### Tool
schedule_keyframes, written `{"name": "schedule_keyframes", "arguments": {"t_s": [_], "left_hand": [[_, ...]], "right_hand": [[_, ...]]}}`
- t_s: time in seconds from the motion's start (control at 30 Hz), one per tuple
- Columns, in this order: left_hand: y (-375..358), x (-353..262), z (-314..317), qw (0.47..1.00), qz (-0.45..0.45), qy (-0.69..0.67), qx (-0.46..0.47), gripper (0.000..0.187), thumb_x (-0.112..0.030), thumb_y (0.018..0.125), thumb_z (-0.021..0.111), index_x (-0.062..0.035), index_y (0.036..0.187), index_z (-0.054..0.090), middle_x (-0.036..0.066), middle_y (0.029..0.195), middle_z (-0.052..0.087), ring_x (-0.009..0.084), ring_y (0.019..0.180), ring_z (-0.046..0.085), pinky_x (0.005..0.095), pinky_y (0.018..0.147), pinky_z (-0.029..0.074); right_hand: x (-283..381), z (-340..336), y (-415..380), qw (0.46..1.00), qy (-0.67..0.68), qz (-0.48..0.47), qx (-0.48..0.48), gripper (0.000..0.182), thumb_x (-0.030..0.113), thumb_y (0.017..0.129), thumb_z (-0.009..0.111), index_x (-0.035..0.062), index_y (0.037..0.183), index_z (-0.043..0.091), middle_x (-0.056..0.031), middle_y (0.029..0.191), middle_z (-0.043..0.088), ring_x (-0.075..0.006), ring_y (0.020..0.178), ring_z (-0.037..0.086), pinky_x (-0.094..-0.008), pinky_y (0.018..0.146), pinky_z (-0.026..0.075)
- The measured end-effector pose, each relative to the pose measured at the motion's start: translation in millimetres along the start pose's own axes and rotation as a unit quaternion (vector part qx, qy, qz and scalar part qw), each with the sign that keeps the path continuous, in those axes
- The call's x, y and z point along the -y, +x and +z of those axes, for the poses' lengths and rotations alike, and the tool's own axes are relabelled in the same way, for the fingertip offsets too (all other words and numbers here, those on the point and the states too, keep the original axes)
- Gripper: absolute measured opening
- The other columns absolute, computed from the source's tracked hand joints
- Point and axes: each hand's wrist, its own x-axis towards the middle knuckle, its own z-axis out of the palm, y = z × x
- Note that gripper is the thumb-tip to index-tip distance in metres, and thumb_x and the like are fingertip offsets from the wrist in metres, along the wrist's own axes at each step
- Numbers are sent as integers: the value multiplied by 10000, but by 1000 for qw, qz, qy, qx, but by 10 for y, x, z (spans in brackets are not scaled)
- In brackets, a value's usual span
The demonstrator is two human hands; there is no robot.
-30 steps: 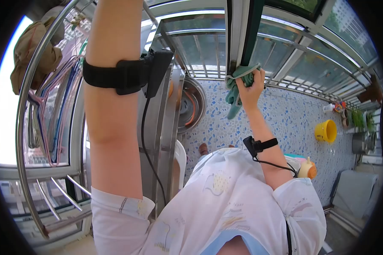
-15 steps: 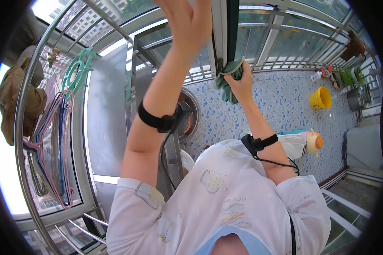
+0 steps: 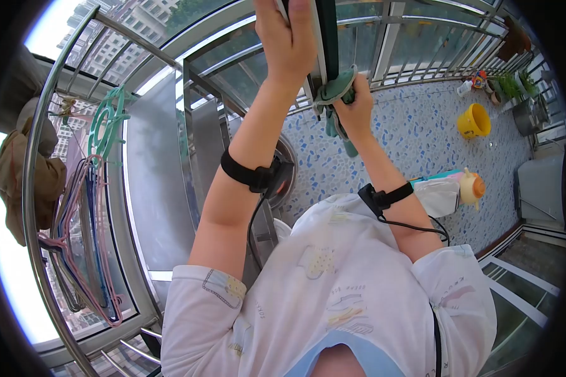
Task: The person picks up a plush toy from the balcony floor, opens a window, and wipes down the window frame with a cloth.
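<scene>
My left hand (image 3: 287, 47) is raised at the top of the view, its fingers and thumb on either side of the edge of an upright window frame (image 3: 331, 47); its fingertips are cut off by the picture edge. Lower down, my right hand (image 3: 356, 112) is closed around a bunched green cloth (image 3: 337, 89). The cloth is pressed against the lower part of the frame, and its loose folds hang below my fingers. Black straps with cables sit on both forearms.
Left stands a metal rail (image 3: 34, 151) with several hangers (image 3: 85, 226) and a brown cloth item (image 3: 28, 182). A metal basin (image 3: 287, 173) sits under my left arm. On the tiled floor are a yellow bucket (image 3: 473, 121) and an orange-capped bottle (image 3: 473, 186); potted plants (image 3: 509, 88) stand behind.
My left hand has come to the frame and taken hold of its edge. My right hand stays at the frame with the cloth, which has shifted slightly upward. The view has tilted a little.
</scene>
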Motion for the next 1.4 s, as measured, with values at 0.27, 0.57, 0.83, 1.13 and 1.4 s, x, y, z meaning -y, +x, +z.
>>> {"name": "schedule_keyframes", "arguments": {"t_s": [0.27,0.57,0.83,1.13,1.4], "left_hand": [[-8,71,-15,998,53,33,-18,562,-314,1051,322,79,1452,287,200,1414,438,261,1286,425,330,1087,271],[56,-32,-56,998,29,54,32,526,-362,1062,271,6,1437,300,92,1208,486,178,1040,454,266,955,300],[-52,53,-79,999,-1,46,-20,527,-306,1053,320,80,1411,342,191,1371,474,263,1264,444,325,1076,287],[-89,133,-64,996,8,72,-44,537,-298,1055,316,97,1418,320,196,1393,454,276,1274,435,327,1086,280],[-111,111,-136,998,-29,60,-15,543,-285,1057,318,116,1423,297,215,1423,419,281,1309,402,329,1104,256]], "right_hand": [[-149,75,-132,999,32,-11,-37,246,82,747,729,30,893,538,-72,829,525,-216,763,523,-316,718,429],[-172,126,-152,997,35,-54,-49,258,90,718,730,19,916,581,-134,946,522,-328,840,544,-369,730,447],[-174,155,-190,997,48,-37,-56,257,89,709,724,19,904,573,-129,895,505,-317,814,521,-356,722,432],[-154,134,-172,997,57,-5,-44,254,94,716,725,24,905,570,-122,878,512,-311,809,524,-354,722,432],[-68,73,-113,997,66,16,-29,271,116,709,749,21,909,591,-116,877,534,-300,826,538,-355,723,432]]}}
